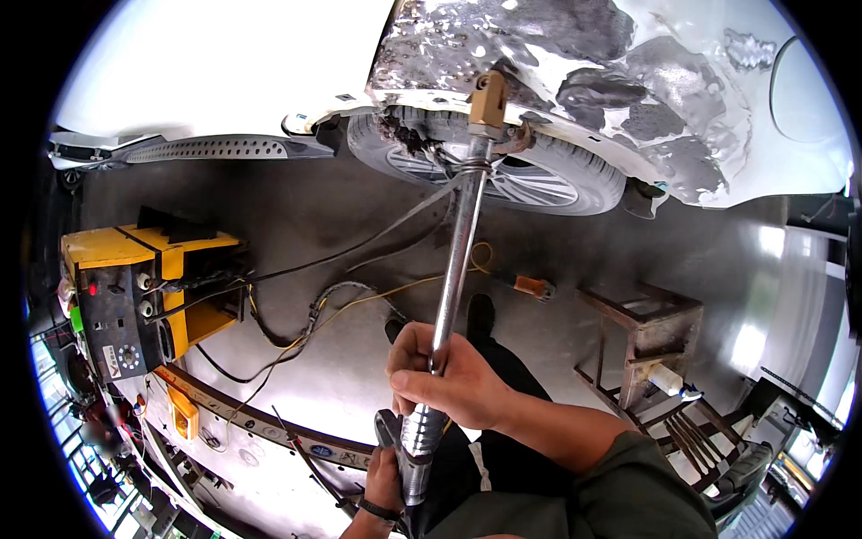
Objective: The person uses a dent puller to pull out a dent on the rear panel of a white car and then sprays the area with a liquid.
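A long chrome slide hammer [459,256] runs from my body up to the white car's wheel arch. Its brass-coloured head [488,106] is at the sanded, dented rear panel [588,27]; whether the tip is fixed there I cannot tell. My right hand [462,382] is closed round the shaft, just above a ribbed, spring-like section [422,431]. Lower down, my left hand [383,481], with a black band on the wrist, grips the tool's handle end. Below the arch sits the car's wheel [548,184].
On the left stands a yellow and black welding machine [126,314], its dark cables [359,242] stretching to the tool. A yellow cord [359,305] and an orange-bodied grinder [530,286] lie on the floor. To the right is a rusty metal stand [651,328].
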The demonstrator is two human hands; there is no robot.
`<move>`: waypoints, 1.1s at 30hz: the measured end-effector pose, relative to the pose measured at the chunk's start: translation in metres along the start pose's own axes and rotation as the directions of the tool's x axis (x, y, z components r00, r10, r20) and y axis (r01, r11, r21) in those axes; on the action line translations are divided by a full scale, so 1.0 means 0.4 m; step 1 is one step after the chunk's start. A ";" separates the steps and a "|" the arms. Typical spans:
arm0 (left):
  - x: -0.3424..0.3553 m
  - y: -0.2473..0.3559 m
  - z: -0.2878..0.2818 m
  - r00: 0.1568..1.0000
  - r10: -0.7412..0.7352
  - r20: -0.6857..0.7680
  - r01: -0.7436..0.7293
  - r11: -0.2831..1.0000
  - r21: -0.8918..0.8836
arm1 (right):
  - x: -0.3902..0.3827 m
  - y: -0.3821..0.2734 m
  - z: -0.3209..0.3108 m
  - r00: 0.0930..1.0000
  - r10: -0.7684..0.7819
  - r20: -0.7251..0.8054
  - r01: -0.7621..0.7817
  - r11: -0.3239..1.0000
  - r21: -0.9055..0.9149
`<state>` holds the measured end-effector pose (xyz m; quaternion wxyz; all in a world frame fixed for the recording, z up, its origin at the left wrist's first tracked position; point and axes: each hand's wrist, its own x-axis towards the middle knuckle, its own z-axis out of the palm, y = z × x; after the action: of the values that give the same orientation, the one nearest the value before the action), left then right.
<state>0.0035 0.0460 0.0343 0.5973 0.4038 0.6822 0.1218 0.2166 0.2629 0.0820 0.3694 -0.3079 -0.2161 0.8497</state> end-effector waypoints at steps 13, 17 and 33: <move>-0.035 0.117 -0.025 1.000 -0.007 -0.008 0.009 0.917 0.400 | -0.010 -0.006 -0.014 0.996 -0.043 0.081 0.032 0.990 0.134; -0.096 0.139 -0.019 0.946 -0.315 -0.069 0.268 0.887 -0.375 | -0.021 -0.029 0.005 0.987 -0.009 0.162 -0.035 0.963 0.266; -0.202 0.110 -0.018 0.824 -0.527 0.209 0.442 0.366 -0.819 | -0.053 -0.050 0.038 0.986 -0.158 -0.043 0.164 0.949 0.269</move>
<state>0.0115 0.0201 0.1225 0.6925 -0.1594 0.6494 0.2707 0.2273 0.2574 0.1126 0.4784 -0.2443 -0.1180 0.8351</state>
